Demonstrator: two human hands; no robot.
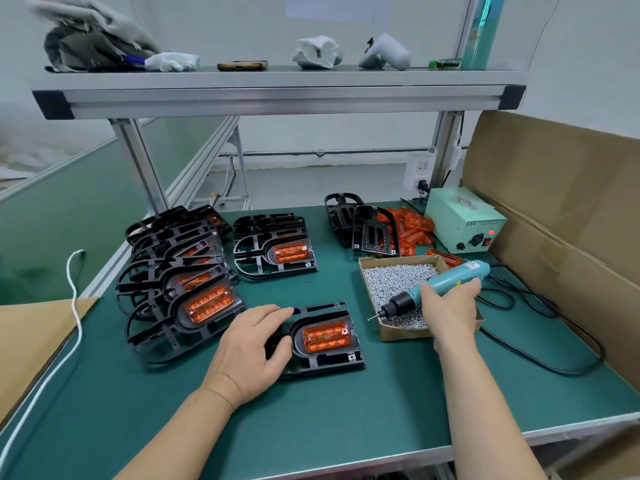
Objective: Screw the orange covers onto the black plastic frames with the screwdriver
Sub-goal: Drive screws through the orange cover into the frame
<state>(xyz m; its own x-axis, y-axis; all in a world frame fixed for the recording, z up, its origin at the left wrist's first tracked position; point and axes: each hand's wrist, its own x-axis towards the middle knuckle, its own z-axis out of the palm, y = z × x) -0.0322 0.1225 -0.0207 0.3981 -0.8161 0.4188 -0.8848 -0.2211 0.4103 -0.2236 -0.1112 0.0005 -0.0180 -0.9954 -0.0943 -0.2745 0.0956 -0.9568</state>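
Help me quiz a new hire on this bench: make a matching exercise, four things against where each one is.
Things
1. screwdriver
2. near frame
3. white glove
4. screws

Places
A. on the top shelf
B. in the cardboard box
C. under the left hand
D. gripped by the right hand

Pairs: 1-D, 2-C, 3-A, 4-B
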